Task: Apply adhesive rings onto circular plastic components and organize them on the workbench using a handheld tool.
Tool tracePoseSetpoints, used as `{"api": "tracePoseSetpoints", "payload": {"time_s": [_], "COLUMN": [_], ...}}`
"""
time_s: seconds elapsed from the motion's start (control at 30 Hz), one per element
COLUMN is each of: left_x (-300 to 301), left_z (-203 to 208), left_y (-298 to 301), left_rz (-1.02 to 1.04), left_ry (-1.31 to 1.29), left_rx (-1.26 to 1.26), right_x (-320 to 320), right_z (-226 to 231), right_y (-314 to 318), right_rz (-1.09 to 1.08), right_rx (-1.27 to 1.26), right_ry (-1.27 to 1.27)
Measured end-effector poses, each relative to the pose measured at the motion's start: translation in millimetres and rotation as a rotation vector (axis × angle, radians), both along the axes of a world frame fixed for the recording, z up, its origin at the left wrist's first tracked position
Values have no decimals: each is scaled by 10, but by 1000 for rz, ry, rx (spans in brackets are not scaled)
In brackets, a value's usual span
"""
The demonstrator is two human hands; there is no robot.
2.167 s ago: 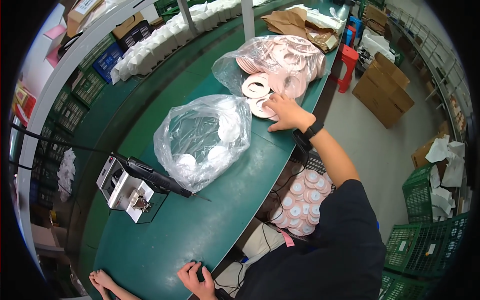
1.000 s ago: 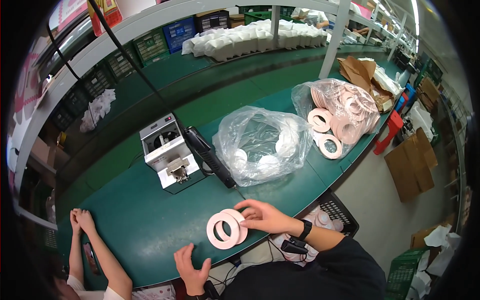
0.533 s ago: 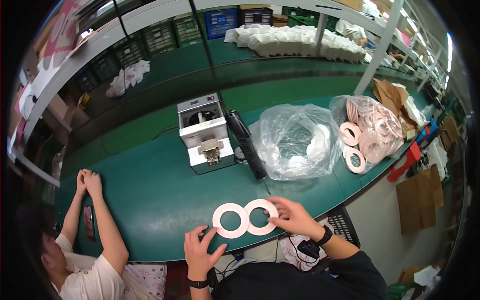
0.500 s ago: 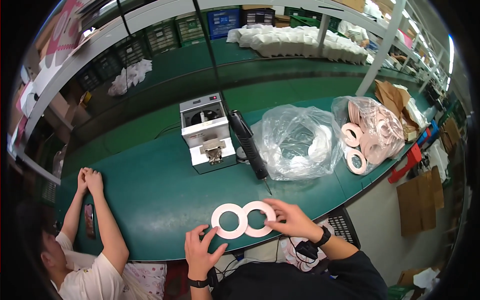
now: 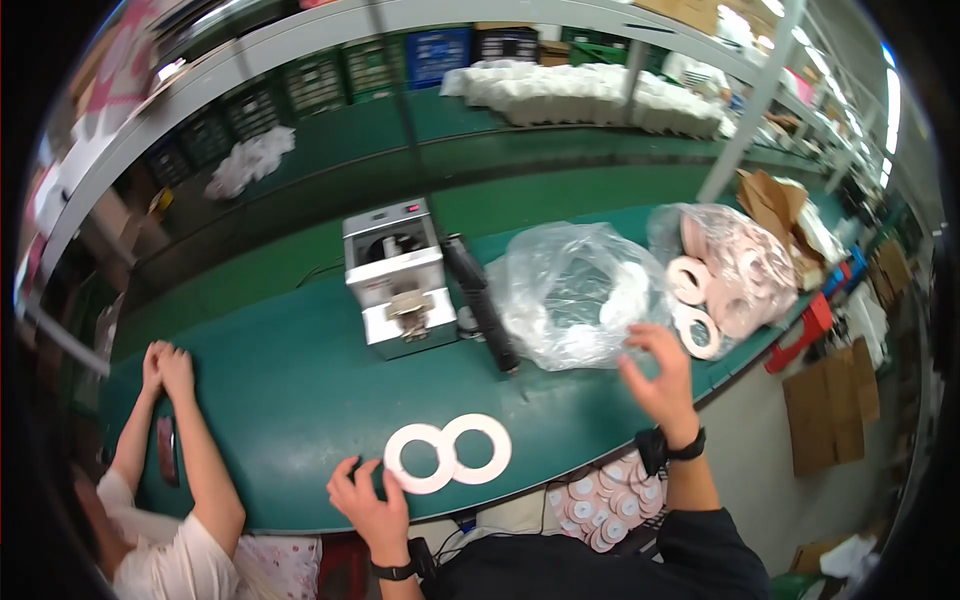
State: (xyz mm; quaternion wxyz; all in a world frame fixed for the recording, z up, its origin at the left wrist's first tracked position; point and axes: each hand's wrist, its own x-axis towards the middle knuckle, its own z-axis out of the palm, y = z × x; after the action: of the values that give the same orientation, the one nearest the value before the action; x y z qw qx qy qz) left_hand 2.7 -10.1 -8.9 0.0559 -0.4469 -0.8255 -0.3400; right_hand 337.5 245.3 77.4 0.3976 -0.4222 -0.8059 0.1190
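Two flat pale rings lie side by side near the front edge of the green table. The left ring (image 5: 397, 470) and the right ring (image 5: 500, 448) meet or slightly overlap at their rims. My left hand (image 5: 372, 505) is open, its fingertips at the near left rim of the left ring. Raised over the table to the right, my right hand (image 5: 662, 385) is open and holds nothing, its fingers apart and curved. It is nearest to a clear plastic bag (image 5: 545, 310) with white pieces inside. Beyond it sits another clear bag (image 5: 755, 285) of pinkish rings.
A black electric screwdriver (image 5: 482, 305) hangs tip down beside a white-and-black machine (image 5: 403, 290). On the left, a co-worker's clasped hands (image 5: 168, 368) rest on the table near a phone (image 5: 167, 452). Below the front edge is a pile of pinkish discs (image 5: 605, 505).
My right hand has let go of the right ring and moved right and up toward the bags. My left hand stays by the left ring.
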Motion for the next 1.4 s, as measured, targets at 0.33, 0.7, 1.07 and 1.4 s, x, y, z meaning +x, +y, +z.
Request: {"api": "tracePoseSetpoints", "payload": {"time_s": [0.33, 0.7, 1.07, 1.4], "left_x": [-420, -507, -497, -460], "left_z": [-86, 135, 120, 127], "left_y": [-55, -65, -80, -127], "left_rz": [-126, -56, -57, -51], "left_ry": [-14, 382, 203, 171], "left_rx": [-10, 119, 142, 116], "right_x": [1630, 1028, 1109, 1347], "right_z": [-439, -597, -650, -232], "right_y": [1526, 1975, 2321, 1738], "right_rz": [-433, -550, -521, -260], "right_rx": [-126, -231, -141, -142], "right_ry": [-354, -583, -511, 63]}}
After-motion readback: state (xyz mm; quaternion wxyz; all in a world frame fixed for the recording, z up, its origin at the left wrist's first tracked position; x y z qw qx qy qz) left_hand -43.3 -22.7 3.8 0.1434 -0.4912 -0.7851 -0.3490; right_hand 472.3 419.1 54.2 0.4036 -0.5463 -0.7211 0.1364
